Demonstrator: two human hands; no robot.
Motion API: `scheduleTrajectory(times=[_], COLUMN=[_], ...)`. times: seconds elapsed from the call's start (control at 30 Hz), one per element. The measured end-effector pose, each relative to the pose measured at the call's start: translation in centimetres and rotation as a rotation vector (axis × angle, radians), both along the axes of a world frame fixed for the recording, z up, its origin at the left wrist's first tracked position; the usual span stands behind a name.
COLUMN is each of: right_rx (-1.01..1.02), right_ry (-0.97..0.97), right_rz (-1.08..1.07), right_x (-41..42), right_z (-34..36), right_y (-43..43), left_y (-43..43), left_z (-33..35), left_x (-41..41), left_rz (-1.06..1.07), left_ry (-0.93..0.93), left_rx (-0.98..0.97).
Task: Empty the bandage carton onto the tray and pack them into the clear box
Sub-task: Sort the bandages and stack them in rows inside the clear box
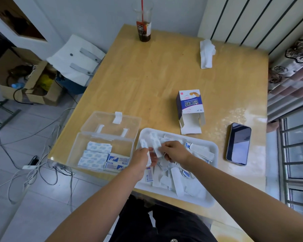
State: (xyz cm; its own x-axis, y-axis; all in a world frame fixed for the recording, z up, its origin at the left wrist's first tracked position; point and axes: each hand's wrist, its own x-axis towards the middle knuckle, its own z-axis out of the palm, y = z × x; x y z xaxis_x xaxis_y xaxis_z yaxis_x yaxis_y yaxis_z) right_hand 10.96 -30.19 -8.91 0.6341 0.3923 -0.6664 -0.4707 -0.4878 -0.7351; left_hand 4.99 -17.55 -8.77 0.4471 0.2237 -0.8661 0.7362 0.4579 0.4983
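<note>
White bandages [177,179] blurred, some under right hand [173,151]

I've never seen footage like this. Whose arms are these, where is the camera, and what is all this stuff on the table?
There is no machine here. These are a person's two bare arms, filmed by one wide-angle camera worn on the head and looking down. On the wooden table sits a white tray heaped with wrapped bandages. Left of it is an open clear box already holding neat stacks. Behind the tray lies the bandage carton, its flaps open. Further off are a phone, a crumpled tissue and a drink cup with a straw. The left hand and right hand each pinch wrapped bandages over the tray.
</note>
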Motion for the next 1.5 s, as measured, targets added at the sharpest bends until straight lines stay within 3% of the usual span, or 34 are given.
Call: scheduleTrajectory(times=[0.1, 0.17, 0.3, 0.43, 0.63, 0.73, 0.97, 1.5], right_rx=[0.017, 0.007, -0.194, -0.432, -0.604, -0.682, -0.763, -0.697], right_ry=[0.075, 0.064, -0.202, -0.361, -0.508, -0.577, -0.537, -0.49], right_rz=[0.092, 0.093, 0.174, 0.501, 0.491, 0.586, 0.624, 0.536], right_x=[-0.5, -0.5, -0.1, -0.7, -0.8, -1.4, -1.7, -2.3], right_z=[0.6, 0.5, -0.5, -1.1, -0.8, -1.3, -2.3, -3.4], right_y=[0.1, 0.2, -0.3, -1.5, -1.0, 0.3, 1.9, 2.7], left_y=[-0.4, -0.7, -0.3, 0.1, 0.0, 0.1, 0.5, 0.7], left_z=[0.4, 0.8, -0.2, -1.2, -2.0, -2.4, -3.4, -3.7], left_x=[0.6, 0.8, 0.3, -0.2, -0.8, -1.3, -2.1, -2.2], left_rz=[0.076, 0.03, -0.012, 0.005, -0.081, -0.064, -0.08, -0.112], left_ry=[-0.046, -0.08, -0.05, -0.034, 0.059, 0.082, 0.088, 0.087], left_rx=[-0.141, -0.109, 0.172, 0.13, 0.162, 0.162, 0.088, 0.093])
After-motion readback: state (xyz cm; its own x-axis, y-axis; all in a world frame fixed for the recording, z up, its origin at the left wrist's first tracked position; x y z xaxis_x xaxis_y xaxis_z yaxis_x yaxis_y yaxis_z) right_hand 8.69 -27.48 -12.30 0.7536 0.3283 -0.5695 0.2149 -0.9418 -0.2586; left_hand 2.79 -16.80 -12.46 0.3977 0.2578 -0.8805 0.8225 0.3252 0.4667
